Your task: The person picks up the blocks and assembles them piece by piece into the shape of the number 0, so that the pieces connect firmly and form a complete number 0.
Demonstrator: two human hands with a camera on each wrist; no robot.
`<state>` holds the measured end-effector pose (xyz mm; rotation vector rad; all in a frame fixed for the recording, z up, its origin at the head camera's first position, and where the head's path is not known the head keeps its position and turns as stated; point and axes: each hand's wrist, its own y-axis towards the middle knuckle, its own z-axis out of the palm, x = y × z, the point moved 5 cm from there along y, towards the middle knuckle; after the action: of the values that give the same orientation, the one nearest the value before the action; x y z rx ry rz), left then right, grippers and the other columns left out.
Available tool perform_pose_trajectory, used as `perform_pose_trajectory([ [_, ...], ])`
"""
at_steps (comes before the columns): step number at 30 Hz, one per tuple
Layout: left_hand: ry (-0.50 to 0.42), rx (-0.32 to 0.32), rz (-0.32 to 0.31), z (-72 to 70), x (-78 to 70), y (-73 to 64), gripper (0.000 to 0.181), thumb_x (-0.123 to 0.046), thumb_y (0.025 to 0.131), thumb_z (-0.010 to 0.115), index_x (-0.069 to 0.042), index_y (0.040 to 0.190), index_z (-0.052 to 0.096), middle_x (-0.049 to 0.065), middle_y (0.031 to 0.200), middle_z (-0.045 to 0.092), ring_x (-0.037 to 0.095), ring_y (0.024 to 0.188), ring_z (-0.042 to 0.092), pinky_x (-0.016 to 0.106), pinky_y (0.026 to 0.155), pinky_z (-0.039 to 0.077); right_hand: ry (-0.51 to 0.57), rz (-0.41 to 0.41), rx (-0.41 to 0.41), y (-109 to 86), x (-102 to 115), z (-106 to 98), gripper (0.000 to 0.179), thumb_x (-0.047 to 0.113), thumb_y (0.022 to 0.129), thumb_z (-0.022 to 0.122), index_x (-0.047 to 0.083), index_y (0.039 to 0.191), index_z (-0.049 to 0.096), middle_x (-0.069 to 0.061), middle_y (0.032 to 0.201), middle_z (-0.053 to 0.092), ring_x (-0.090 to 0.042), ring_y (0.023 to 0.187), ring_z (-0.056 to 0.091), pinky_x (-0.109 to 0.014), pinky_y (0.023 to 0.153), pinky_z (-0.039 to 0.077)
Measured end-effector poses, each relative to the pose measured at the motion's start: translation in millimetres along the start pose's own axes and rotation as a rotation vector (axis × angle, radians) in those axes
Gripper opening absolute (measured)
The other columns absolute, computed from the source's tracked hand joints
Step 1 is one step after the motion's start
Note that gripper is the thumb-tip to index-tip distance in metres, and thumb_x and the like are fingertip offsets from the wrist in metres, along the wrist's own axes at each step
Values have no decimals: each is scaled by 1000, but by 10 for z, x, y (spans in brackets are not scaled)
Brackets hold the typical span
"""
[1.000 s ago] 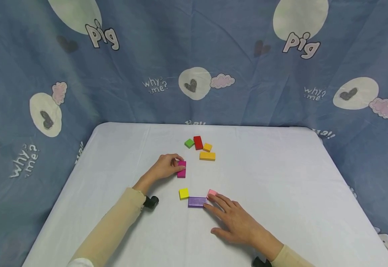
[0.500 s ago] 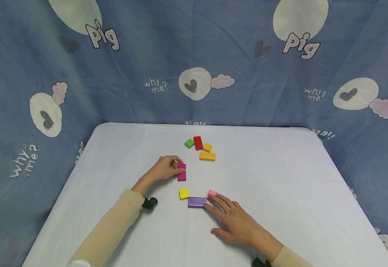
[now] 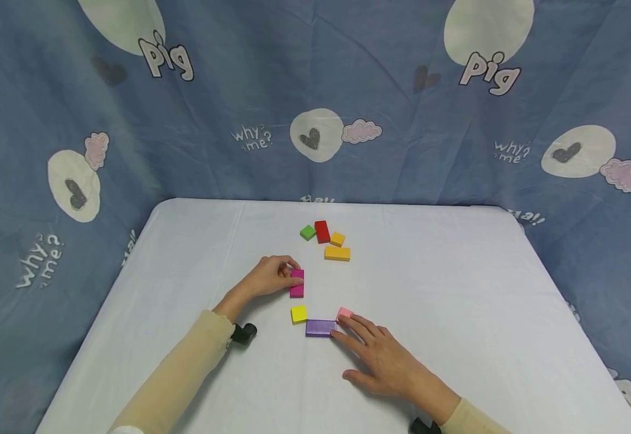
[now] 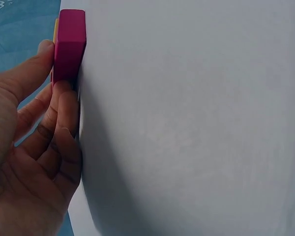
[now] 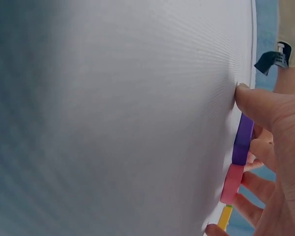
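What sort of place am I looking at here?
Probably an indoor tabletop recording setup, though the room beyond is hidden: a white-topped table, a blue printed cloth hanging behind it and at its sides, and a small black device at the left wrist.

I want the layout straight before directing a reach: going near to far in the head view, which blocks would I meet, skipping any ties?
Purple block, yellow block, magenta block, long orange block, small orange block.

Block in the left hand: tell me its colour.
The block is magenta, best seen from the left wrist.
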<state>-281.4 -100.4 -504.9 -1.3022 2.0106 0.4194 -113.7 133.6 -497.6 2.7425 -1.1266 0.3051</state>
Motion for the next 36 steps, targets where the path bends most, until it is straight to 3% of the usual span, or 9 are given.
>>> perform_pose_trajectory([
  [9, 5, 35, 14, 48, -24, -26, 35, -30, 84, 79, -8, 110, 68, -2, 69, 55, 14, 64, 50, 27, 62, 44, 9, 9, 16, 3, -6, 0, 73, 52, 91, 61, 24, 153, 34, -4, 159, 25, -26, 142, 27, -50, 99, 42],
  [36, 19, 24, 41, 116, -57, -115, 34, -30, 84, 79, -11, 110, 69, -3, 70, 54, 13, 65, 50, 25, 60, 45, 12, 12, 26, 0, -7, 5, 73, 53, 91, 60, 24, 153, 34, -4, 159, 24, -26, 142, 27, -51, 99, 41],
])
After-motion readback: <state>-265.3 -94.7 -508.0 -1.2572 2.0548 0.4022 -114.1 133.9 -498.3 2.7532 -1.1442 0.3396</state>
